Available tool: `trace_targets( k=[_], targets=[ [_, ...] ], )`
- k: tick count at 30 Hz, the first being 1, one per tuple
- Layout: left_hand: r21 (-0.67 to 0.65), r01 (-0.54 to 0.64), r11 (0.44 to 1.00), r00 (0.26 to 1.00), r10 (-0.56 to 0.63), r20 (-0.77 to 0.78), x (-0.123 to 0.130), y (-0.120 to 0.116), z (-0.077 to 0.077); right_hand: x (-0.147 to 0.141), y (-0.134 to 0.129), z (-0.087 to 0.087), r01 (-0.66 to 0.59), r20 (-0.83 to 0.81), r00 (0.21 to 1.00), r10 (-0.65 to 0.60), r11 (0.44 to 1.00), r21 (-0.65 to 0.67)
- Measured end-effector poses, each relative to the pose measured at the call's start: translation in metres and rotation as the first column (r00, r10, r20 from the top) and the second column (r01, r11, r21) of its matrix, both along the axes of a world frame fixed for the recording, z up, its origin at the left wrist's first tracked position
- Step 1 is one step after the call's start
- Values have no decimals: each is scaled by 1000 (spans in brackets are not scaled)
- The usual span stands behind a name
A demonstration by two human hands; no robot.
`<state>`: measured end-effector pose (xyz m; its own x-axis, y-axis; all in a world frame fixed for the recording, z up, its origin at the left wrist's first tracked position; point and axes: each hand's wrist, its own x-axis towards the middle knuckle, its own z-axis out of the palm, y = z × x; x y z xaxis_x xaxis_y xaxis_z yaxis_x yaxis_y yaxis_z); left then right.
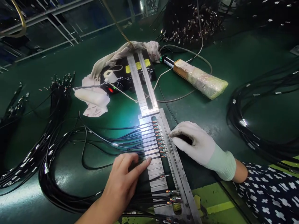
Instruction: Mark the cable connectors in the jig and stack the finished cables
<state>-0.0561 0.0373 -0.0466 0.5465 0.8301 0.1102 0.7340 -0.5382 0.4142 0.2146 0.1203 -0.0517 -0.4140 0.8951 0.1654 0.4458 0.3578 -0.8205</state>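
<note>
Bright glare across the metal fixture [147,133], dim, blurry upper corners.

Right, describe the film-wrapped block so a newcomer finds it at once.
Start at the long slotted metal fixture running down the middle of the green table. Beyond the white-gloved right hand, to the fixture's right, lies a slanted yellowish block wrapped in shiny film. Its glossy wrapping sets it apart from the cloth-draped black box to its left.
</note>
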Motion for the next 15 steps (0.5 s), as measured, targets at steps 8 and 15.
trace_targets(
  k=[8,15],
  targets=[
    [-123,-15,992,999,10,-43,10,-10,18,0,-2,-2,-3,31,1000,2,1000,18],
    [-333,-122,935,983,161,93,13,-27,22,2,-14,0,-14,54,998,12,999,47]
  ],
)
